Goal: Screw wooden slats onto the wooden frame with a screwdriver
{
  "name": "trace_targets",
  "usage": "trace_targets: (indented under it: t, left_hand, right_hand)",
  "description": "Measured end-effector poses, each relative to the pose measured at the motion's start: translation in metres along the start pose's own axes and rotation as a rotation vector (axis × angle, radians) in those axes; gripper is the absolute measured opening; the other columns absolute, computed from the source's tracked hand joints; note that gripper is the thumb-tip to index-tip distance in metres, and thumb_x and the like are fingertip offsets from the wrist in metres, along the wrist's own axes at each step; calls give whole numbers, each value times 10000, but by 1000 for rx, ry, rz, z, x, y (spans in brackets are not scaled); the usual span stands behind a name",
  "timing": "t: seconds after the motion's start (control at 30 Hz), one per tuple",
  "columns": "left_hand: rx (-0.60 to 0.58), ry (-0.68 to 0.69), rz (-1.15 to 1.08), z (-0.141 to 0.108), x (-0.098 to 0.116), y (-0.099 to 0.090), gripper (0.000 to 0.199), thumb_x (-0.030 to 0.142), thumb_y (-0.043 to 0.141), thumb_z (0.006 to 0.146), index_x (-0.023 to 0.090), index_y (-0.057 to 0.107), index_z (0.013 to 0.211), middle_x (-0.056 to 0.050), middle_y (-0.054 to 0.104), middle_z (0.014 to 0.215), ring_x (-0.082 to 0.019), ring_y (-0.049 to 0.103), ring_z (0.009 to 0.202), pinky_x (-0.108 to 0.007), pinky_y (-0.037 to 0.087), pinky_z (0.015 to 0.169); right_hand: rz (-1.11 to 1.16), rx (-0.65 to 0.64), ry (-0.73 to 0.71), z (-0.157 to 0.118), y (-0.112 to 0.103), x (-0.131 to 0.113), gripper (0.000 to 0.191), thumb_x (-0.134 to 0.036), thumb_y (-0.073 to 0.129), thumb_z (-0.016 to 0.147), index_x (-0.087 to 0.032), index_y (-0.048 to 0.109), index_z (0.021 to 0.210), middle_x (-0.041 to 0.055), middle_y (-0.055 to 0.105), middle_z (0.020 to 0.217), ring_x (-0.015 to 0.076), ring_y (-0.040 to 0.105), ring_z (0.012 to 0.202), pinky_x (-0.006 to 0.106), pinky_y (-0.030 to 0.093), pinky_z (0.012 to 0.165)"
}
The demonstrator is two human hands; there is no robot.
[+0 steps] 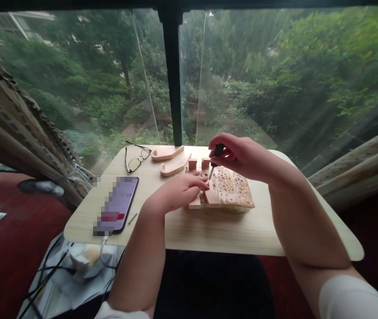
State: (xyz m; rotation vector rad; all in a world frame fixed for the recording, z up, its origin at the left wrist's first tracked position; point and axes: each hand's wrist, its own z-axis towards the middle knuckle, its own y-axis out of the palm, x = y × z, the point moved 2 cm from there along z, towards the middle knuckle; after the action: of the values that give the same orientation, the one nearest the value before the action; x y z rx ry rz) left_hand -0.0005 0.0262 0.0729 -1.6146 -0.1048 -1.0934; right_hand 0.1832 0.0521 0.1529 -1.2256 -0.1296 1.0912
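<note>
A screwdriver (219,149) with a black handle is gripped from above by my right hand (237,155), its thin shaft slanting down to a light wooden piece (213,198). Beside the tip, my left hand (187,188) lies over this piece and a similar one to its left, fingers stretched out and pressing. Both wooden pieces have upturned ends at the far side and rest on a packaged block (233,188) with a dark-spotted top under clear wrap. The exact point where the tip meets the wood is too small to make out.
Two more hooked wooden pieces (175,165) lie at the table's back, left of centre. Eyeglasses (136,160) are near them. A phone (124,208) with a charging cable (102,252) lies at left, a small metal bit (132,219) beside it. The window stands behind the table (242,235).
</note>
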Motion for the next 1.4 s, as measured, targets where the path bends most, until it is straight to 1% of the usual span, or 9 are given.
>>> trace_targets:
  t: [0.2,0.37,0.47,0.63,0.77,0.9,1.03,1.23,1.4]
  left_hand:
    - [0,-3,8,0,-2,1,428,121,418,806,229,736,1072,15,604,1341,-201,412,1380,-382,310,1172]
    - [1,-5,31,-1,-1,2,440,118,411,804,225,730,1087,20,589,1358,-193,404,1385,-377,307,1173]
    - [6,-9,30,-1,0,2,443,124,402,805,226,733,1082,23,597,1350,-194,411,1380,-364,314,1170]
    - [13,5,23,0,-1,2,436,132,408,804,222,738,1074,22,601,1345,-203,415,1378,-360,317,1168]
    - [-2,4,27,0,-2,2,436,136,411,812,227,731,1094,22,587,1358,-197,397,1390,-372,297,1178]
    - [-14,-13,4,-1,-3,3,438,148,410,820,236,726,1111,29,585,1359,-193,367,1408,-364,302,1175]
    - [-2,-37,0,-1,-2,3,424,170,413,830,235,730,1105,12,578,1370,-193,376,1403,-359,313,1166]
    - [-19,-37,41,-1,0,2,430,182,410,833,231,722,1125,7,616,1324,-184,359,1412,-341,314,1165]
    - [-16,-43,48,-1,1,1,439,188,399,832,239,724,1123,12,606,1334,-180,354,1414,-339,304,1169]
  right_hand:
    - [10,54,-33,1,1,4,159,-260,696,752,-229,622,890,-39,665,672,136,647,630,230,433,554]
    - [106,69,9,0,1,3,177,-226,746,703,-227,652,852,-46,654,653,126,624,608,231,414,559]
    - [103,68,9,0,4,2,181,-215,748,695,-226,655,849,-46,652,659,123,619,607,226,401,552]
    - [50,72,-12,-1,5,1,191,-253,723,723,-229,664,903,-45,648,667,123,621,618,228,403,562]
    - [-46,93,-20,-1,3,-1,144,-259,671,781,-229,674,922,-32,653,683,129,622,644,242,412,593]
    - [-108,74,-41,-2,3,-2,141,-260,651,808,-224,671,942,-26,657,680,130,620,638,247,414,593]
    - [-138,74,-53,-2,4,-2,151,-266,631,827,-210,667,962,-17,669,687,130,626,636,248,422,594]
    - [-203,19,-34,-3,2,-7,199,-251,565,865,-161,639,1026,32,713,789,144,665,711,252,461,632]
    - [-213,21,-35,-3,2,-9,206,-260,552,874,-158,633,1033,40,724,807,149,676,726,250,467,632]
